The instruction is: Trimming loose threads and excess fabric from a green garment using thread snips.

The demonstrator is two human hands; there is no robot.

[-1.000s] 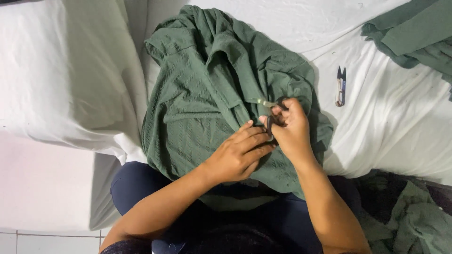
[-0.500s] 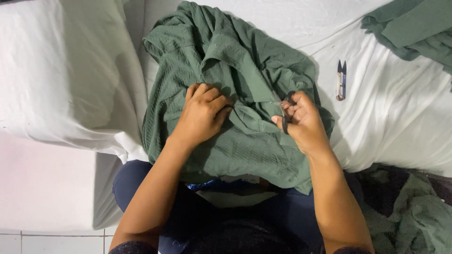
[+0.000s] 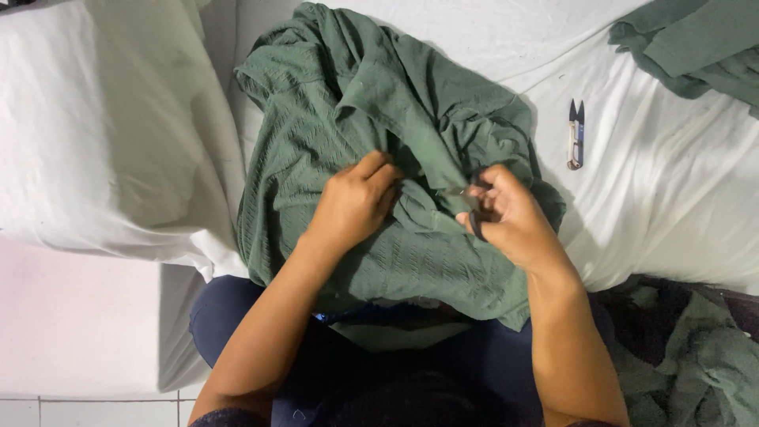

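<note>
The green shirt lies bunched on the person's lap and spreads up onto the white sheet. It looks soft, light and floppy, so it likely folds and slides when pulled. A good place to hold it seems to be a thick fold or seam, where the cloth gives less.

The left hand rests on top of the cloth, fingers curled down and pressing a fold. It pins the cloth more than it grips it.

The right hand is just beside it, to the right, closed around a small dark tool like tiny scissors. The tip points left at the fold between the two hands. I cannot tell if the blades are open.

Farther off, past the right hand, a second small thread cutter lies alone on the sheet. More green cloth sits in the far right corner.
</note>
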